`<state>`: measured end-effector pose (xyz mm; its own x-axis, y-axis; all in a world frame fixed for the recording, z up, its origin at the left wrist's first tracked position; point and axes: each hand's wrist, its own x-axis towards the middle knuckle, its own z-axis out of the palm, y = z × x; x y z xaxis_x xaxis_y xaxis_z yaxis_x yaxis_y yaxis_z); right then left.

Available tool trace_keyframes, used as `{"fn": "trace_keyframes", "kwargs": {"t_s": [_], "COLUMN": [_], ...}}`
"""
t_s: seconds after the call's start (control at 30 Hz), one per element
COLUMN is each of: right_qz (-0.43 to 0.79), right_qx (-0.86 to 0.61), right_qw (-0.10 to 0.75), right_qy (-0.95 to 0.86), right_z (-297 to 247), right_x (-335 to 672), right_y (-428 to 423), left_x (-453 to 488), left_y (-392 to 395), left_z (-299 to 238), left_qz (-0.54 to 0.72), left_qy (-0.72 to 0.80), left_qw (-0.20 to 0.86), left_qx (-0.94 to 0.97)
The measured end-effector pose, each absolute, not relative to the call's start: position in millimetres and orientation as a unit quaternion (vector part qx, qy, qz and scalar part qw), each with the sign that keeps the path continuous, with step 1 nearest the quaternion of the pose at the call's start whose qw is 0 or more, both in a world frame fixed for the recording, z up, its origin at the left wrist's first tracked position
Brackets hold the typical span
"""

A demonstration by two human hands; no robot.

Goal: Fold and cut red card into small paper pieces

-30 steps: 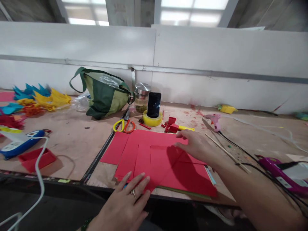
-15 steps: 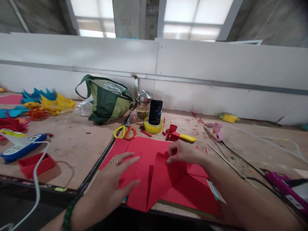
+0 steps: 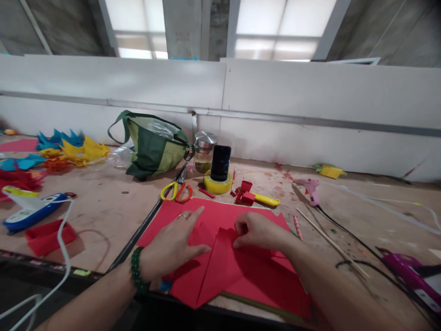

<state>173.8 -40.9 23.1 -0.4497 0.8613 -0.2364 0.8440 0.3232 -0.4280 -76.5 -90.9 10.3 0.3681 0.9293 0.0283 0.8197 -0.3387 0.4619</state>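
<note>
Red paper sheets (image 3: 268,280) lie stacked at the table's front edge. On top is a folded piece of red paper (image 3: 220,271), its lower corner reaching past the edge. My right hand (image 3: 257,232) is closed, thumb and forefinger pinching that folded piece near its upper part. To its left, my left hand (image 3: 175,239) has its fingers stretched out and thumb apart, resting on or just over the red paper. A green bead bracelet (image 3: 137,271) circles my left wrist. Scissors (image 3: 177,191) with yellow and orange handles lie just behind the sheets.
Behind are a phone (image 3: 220,163) on a yellow tape roll (image 3: 218,184), a glass jar (image 3: 204,156) and a green bag (image 3: 155,147). A yellow-handled knife (image 3: 265,199), pink glue gun (image 3: 311,189) and purple glue gun (image 3: 409,276) lie rightward. A red paper box (image 3: 50,236) sits left.
My left hand has moved up and right, farther over the paper. The folded piece has shifted slightly left, and my right hand has come slightly down with it.
</note>
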Motion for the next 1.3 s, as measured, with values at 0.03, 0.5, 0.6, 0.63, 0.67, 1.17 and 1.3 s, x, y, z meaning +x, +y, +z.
{"fn": "trace_keyframes", "kwargs": {"t_s": [0.03, 0.5, 0.6, 0.63, 0.67, 1.17, 1.3], "right_qz": [0.258, 0.327, 0.355, 0.378, 0.412, 0.558, 0.464], "right_qx": [-0.521, -0.497, -0.496, -0.496, -0.493, -0.455, -0.504], "right_qw": [0.024, 0.068, 0.103, 0.130, 0.162, 0.370, 0.401], "right_qy": [-0.813, -0.801, -0.786, -0.771, -0.749, -0.587, -0.608], "right_z": [23.9, 19.4, 32.4, 38.0, 43.6, 70.4, 79.9], "right_x": [175.5, 177.8, 184.0, 185.9, 187.5, 191.4, 188.9], "right_y": [-41.6, -50.2, -48.0, -48.4, -49.5, -68.7, -79.7], "left_x": [-78.0, -67.1, -71.9, -73.9, -76.0, -62.5, -58.9], "left_y": [-87.4, -88.3, -83.6, -82.0, -80.7, -62.4, -57.4], "left_z": [10.9, 5.1, 13.8, 18.1, 22.5, 33.2, 32.4], "left_qz": [0.150, 0.180, 0.260, 0.296, 0.328, 0.401, 0.399], "left_qy": [0.541, 0.545, 0.543, 0.538, 0.527, 0.444, 0.436], "left_qw": [0.200, 0.255, 0.301, 0.322, 0.353, 0.660, 0.684], "left_qx": [0.803, 0.778, 0.740, 0.721, 0.700, 0.456, 0.428]}}
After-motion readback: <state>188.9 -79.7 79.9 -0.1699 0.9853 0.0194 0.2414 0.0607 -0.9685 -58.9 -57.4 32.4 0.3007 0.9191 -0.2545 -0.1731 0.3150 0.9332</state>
